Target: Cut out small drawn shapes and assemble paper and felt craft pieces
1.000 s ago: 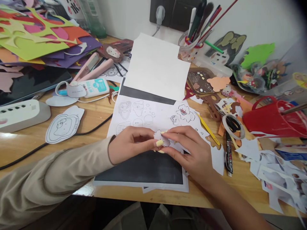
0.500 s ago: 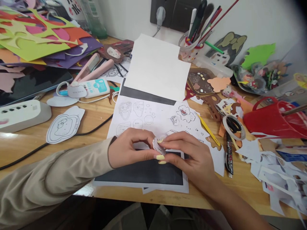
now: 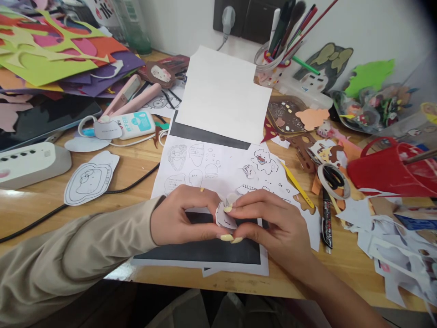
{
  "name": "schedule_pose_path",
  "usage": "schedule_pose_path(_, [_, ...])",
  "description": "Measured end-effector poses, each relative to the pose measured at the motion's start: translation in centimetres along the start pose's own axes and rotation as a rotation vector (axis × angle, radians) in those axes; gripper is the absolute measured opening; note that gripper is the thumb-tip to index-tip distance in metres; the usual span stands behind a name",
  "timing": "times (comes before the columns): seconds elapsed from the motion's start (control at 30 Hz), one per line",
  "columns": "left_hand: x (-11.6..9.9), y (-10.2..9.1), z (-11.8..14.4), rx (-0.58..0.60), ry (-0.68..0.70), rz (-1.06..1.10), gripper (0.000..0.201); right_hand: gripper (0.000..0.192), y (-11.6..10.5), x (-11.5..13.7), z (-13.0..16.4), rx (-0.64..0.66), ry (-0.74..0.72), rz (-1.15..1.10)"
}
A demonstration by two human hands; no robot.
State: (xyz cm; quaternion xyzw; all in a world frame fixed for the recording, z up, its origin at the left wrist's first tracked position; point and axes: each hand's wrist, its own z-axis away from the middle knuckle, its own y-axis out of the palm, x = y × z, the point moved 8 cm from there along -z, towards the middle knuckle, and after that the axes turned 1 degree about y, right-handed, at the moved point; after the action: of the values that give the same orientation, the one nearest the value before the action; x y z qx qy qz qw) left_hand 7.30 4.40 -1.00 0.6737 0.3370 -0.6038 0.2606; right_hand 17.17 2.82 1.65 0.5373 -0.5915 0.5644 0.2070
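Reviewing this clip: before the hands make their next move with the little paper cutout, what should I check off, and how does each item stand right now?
1. Both hands on the piece: ok. The left hand and right hand pinch the small paper cutout between their fingertips.
2. Cutout lifted off the printed sheet: ok, it is tilted up above the black panel.
3. Cutout intact, no tear: cannot tell, the fingers cover its edges.
4. Scissors away from the hands: ok, they lie off to the right under the tape ring.
5. Black pen away from the right wrist: ok, it lies beside the sheet.
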Motion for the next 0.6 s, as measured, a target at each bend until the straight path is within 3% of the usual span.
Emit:
schedule_pose_path(0.33, [-0.5,-0.1,0.1,-0.003,0.068,-0.138,0.011,0.017,-0.1,-0.3,0.0,0.013,0.022,0.040])
schedule_pose_path(0.6, [0.6,0.1,0.0,0.045,-0.034,-0.168,0.014,0.011,0.0,-0.4,0.0,-0.040,0.080,0.130])
